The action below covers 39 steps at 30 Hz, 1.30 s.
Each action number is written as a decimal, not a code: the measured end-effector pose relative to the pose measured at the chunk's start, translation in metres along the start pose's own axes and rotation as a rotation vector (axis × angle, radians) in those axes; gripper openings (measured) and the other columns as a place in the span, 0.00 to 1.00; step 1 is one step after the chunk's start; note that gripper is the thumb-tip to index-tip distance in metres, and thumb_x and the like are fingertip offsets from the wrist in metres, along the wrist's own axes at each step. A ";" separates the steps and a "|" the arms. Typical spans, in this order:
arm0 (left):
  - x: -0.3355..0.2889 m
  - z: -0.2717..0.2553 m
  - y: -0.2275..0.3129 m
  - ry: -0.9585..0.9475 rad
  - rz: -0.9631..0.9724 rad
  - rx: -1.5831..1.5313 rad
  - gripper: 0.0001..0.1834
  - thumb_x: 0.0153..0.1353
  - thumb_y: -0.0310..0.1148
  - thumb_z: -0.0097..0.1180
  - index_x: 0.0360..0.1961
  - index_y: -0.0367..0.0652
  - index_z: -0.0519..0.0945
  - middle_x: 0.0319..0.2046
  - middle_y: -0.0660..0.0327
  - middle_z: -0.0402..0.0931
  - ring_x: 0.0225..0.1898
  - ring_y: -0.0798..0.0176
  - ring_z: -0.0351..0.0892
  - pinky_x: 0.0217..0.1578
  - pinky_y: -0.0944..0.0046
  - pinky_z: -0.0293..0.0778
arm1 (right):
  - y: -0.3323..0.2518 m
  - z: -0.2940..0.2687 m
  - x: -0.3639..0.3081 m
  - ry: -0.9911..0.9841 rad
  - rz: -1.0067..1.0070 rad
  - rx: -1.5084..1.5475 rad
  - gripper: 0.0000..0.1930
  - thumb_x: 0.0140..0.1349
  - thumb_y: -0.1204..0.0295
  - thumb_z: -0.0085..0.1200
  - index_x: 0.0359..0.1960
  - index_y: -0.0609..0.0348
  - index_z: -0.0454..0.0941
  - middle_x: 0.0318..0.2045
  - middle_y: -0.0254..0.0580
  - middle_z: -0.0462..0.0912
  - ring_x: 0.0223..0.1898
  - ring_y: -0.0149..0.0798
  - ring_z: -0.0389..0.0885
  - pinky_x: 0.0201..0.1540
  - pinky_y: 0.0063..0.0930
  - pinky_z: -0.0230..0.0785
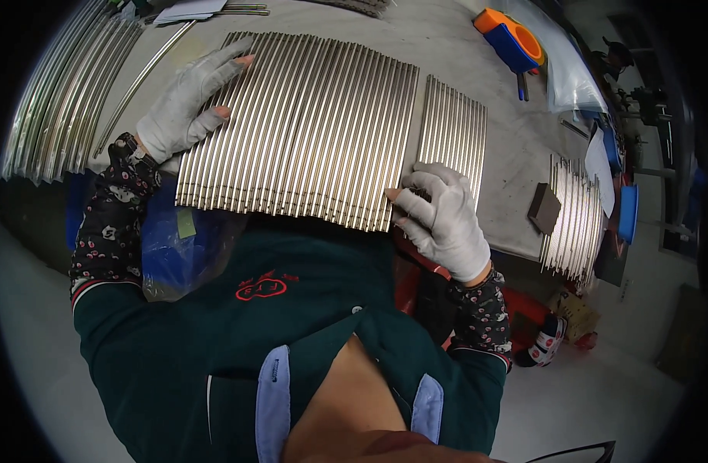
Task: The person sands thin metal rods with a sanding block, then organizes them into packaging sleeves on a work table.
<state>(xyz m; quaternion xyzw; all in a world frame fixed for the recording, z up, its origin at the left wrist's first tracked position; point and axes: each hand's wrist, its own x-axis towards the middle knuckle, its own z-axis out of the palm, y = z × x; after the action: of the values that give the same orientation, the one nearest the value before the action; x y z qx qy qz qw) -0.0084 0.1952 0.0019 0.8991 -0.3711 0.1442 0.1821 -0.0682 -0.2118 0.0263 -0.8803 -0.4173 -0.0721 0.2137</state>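
A wide row of shiny metal rods (292,123) lies side by side on the table in front of me. My left hand (188,108), in a white glove with bare fingertips, is open, its fingers spread over the row's left edge. At the lower right edge of that row, my right hand (443,220), gloved the same way, has its fingers bent, the bare tip of one touching the end rods. What it may pinch is hidden. A narrower group of metal rods (454,127) lies just right of the row, its lower part behind my right hand.
More rods in clear plastic (61,92) lie at the far left, with a single rod (142,85) beside them. At right are a bundle of thin rods (574,220), a dark block (544,208) and a blue tray (628,214). An orange and blue tool (512,38) sits at the back.
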 end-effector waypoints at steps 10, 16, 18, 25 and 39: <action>0.000 0.003 -0.004 0.034 0.059 0.045 0.39 0.67 0.65 0.31 0.72 0.56 0.52 0.66 0.51 0.62 0.64 0.45 0.65 0.62 0.47 0.64 | -0.006 -0.001 0.010 -0.082 -0.041 -0.012 0.18 0.43 0.68 0.67 0.40 0.47 0.80 0.45 0.36 0.77 0.54 0.44 0.73 0.55 0.43 0.64; 0.000 0.003 -0.003 0.062 0.059 0.009 0.37 0.67 0.64 0.32 0.72 0.59 0.54 0.67 0.52 0.61 0.63 0.47 0.67 0.60 0.48 0.67 | -0.008 -0.006 0.018 -0.130 -0.064 -0.011 0.18 0.46 0.68 0.66 0.42 0.49 0.80 0.43 0.36 0.76 0.54 0.44 0.73 0.56 0.43 0.63; 0.000 0.003 -0.004 0.062 0.065 0.015 0.37 0.66 0.65 0.32 0.72 0.59 0.54 0.67 0.52 0.60 0.63 0.47 0.67 0.60 0.48 0.67 | -0.011 -0.005 0.020 -0.126 -0.087 -0.017 0.18 0.47 0.68 0.66 0.42 0.48 0.80 0.43 0.36 0.76 0.53 0.44 0.73 0.56 0.43 0.63; -0.002 0.003 -0.004 0.080 0.057 0.016 0.40 0.66 0.66 0.32 0.70 0.53 0.57 0.65 0.54 0.63 0.64 0.48 0.66 0.61 0.48 0.66 | -0.013 -0.002 0.028 -0.161 -0.082 -0.023 0.20 0.45 0.68 0.66 0.44 0.51 0.79 0.45 0.38 0.75 0.54 0.45 0.72 0.57 0.44 0.63; -0.003 0.005 -0.007 0.082 0.008 -0.005 0.46 0.62 0.71 0.29 0.65 0.42 0.67 0.65 0.49 0.64 0.63 0.46 0.67 0.61 0.49 0.66 | -0.020 -0.003 0.046 -0.192 -0.153 0.005 0.18 0.50 0.67 0.65 0.44 0.49 0.79 0.44 0.38 0.75 0.55 0.46 0.72 0.58 0.45 0.63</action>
<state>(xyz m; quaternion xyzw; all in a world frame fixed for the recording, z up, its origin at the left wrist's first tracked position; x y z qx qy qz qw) -0.0044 0.1995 -0.0055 0.8905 -0.3672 0.1806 0.1989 -0.0541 -0.1692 0.0494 -0.8482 -0.5020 -0.0024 0.1688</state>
